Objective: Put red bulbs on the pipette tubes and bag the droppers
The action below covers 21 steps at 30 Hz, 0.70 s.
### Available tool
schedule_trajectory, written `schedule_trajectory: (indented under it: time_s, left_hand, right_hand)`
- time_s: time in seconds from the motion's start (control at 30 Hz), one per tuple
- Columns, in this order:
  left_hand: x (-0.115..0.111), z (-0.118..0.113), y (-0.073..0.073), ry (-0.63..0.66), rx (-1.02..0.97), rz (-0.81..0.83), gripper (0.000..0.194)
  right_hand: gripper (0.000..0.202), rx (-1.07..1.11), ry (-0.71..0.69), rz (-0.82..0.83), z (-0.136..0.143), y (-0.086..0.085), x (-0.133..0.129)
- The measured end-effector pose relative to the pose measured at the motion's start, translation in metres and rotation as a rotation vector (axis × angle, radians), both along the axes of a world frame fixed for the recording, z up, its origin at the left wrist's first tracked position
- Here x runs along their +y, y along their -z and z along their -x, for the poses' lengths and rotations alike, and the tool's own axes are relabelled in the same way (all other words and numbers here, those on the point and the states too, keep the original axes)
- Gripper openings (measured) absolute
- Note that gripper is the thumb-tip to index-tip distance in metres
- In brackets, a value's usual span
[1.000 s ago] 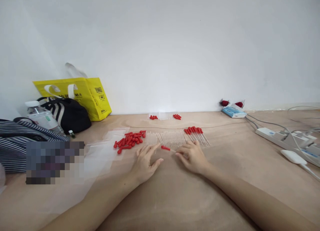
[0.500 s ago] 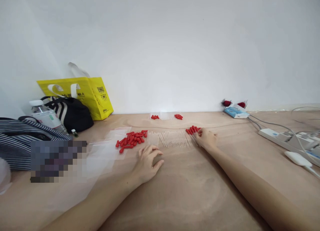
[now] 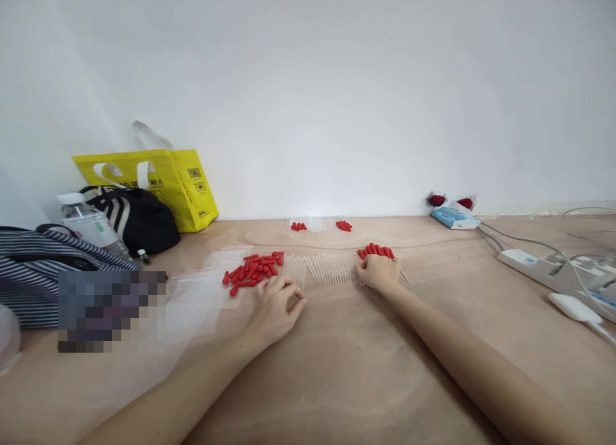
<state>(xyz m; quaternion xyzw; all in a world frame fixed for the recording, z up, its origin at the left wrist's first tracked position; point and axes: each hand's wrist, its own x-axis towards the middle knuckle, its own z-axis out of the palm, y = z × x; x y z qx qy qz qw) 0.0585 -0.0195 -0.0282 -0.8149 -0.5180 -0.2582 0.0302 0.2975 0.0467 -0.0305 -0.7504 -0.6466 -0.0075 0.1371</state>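
My left hand (image 3: 278,307) hangs low over the table with its thumb and fingers apart, holding nothing. Just beyond its fingertips lie thin clear tubes (image 3: 294,265), and to their left is a pile of red rubber bulb-like pieces (image 3: 255,270). My right hand (image 3: 379,272) is closed, its fingertips down at the right end of a row of thin pale sticks (image 3: 332,268). Whatever it pinches is hidden. Behind that hand, several red bulb-like pieces (image 3: 375,249) lie side by side, and a few thin sticks (image 3: 405,275) show to its right.
Clear plastic bags (image 3: 192,297) lie at the left. Two small red clusters (image 3: 343,226) sit by the wall. A yellow bag (image 3: 192,188), black bag (image 3: 144,220), bottle (image 3: 91,220) and striped bag (image 3: 43,259) stand left. A tissue pack (image 3: 455,216) and power strip (image 3: 529,262) are right.
My right hand has moved left, from beside the right red pieces to the end of the stick row. My left hand has shifted slightly left.
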Motion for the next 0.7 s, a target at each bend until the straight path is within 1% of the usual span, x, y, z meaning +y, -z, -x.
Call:
schedule_trajectory:
  time_s: [0.13, 0.23, 0.3, 0.4, 0.5, 0.6, 0.7]
  left_hand:
    - [0.021, 0.026, -0.012, -0.253, 0.059, -0.118, 0.009]
    - [0.036, 0.05, -0.017, -0.439, 0.1, -0.143, 0.013]
    - [0.042, 0.062, -0.019, -0.51, 0.123, -0.127, 0.023]
    - [0.046, 0.073, -0.019, -0.508, 0.134, -0.049, 0.03]
    - [0.048, 0.075, -0.016, -0.472, 0.137, -0.003, 0.028]
    - [0.048, 0.075, -0.015, -0.448, 0.114, -0.016, 0.024]
    - [0.047, 0.074, -0.019, -0.414, 0.055, -0.062, 0.02]
  right_hand:
    - [0.025, -0.049, -0.001, 0.016, 0.004, -0.001, 0.004]
    - [0.023, -0.057, 0.001, 0.006, 0.005, -0.001, 0.005]
    - [0.023, -0.058, 0.006, 0.007, 0.005, -0.001, 0.005]
    - [0.026, -0.059, 0.004, -0.047, 0.006, -0.001, 0.002]
    - [0.026, -0.041, -0.066, -0.202, 0.007, 0.001, -0.007]
    - [0.024, -0.007, -0.211, -0.337, 0.007, 0.005, -0.023]
    - [0.022, 0.041, -0.408, -0.394, 0.004, 0.011, -0.041]
